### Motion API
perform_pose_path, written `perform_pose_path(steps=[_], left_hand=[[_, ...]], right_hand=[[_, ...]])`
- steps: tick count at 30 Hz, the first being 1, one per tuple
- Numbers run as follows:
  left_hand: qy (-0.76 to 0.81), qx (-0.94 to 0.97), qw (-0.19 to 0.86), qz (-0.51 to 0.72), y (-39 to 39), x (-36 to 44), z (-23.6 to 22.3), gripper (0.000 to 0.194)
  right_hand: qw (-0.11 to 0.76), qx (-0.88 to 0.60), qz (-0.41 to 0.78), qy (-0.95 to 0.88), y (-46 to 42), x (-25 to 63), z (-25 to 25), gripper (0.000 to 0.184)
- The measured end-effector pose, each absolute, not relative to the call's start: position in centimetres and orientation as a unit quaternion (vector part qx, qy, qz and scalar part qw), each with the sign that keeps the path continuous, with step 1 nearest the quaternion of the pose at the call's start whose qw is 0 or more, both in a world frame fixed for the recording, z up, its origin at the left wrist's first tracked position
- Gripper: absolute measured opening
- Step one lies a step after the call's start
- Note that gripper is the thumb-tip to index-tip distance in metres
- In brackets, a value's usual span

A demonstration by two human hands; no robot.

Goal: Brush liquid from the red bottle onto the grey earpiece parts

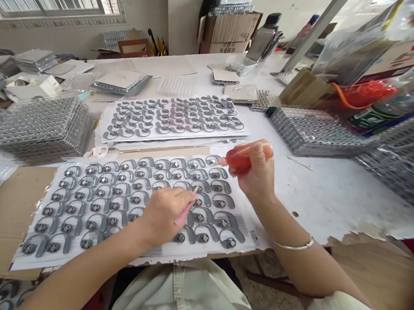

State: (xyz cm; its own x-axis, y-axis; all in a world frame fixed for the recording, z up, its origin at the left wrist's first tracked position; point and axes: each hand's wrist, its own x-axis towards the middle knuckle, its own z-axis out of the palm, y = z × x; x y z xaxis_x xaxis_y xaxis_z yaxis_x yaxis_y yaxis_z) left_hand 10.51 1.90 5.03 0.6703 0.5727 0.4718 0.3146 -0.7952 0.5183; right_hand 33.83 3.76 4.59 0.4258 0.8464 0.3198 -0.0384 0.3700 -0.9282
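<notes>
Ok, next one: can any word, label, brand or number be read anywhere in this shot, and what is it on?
Nothing here can be read for certain.
Red print on the cardboard box at the right edge: too blurred to read.
White print on the green packet: too small and blurred to read.
Small blue and white label on the paper sheet: too small to read.

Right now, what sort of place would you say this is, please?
Probably a hand-assembly workshop: rows of grey curved hook-shaped parts on white paper, a red plastic squeeze bottle, and stacked clear plastic trays.
</notes>
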Motion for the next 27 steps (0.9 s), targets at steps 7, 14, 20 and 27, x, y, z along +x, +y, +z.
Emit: perform_pose_path(steps=[7,14,20,27], left_hand=[[0.225,0.913,0.085,0.331,1.4,11.2,2.5,0.018],[0.217,0.921,0.077,0.313,1.4,11.1,1.7,0.021],[0.215,0.921,0.047,0.322,1.2,11.3,1.0,0.021],[0.209,0.936,-0.007,0.284,0.8,11.8,1.3,0.019]], right_hand=[[0.655,-0.478,0.120,-0.573,1.9,32.2,2.3,0.026],[0.597,-0.449,0.085,-0.660,2.1,31.4,2.4,0.016],[0.583,-0.427,0.062,-0.689,2.3,31.2,2.5,0.012],[0.568,-0.417,0.046,-0.708,2.3,30.8,2.4,0.010]])
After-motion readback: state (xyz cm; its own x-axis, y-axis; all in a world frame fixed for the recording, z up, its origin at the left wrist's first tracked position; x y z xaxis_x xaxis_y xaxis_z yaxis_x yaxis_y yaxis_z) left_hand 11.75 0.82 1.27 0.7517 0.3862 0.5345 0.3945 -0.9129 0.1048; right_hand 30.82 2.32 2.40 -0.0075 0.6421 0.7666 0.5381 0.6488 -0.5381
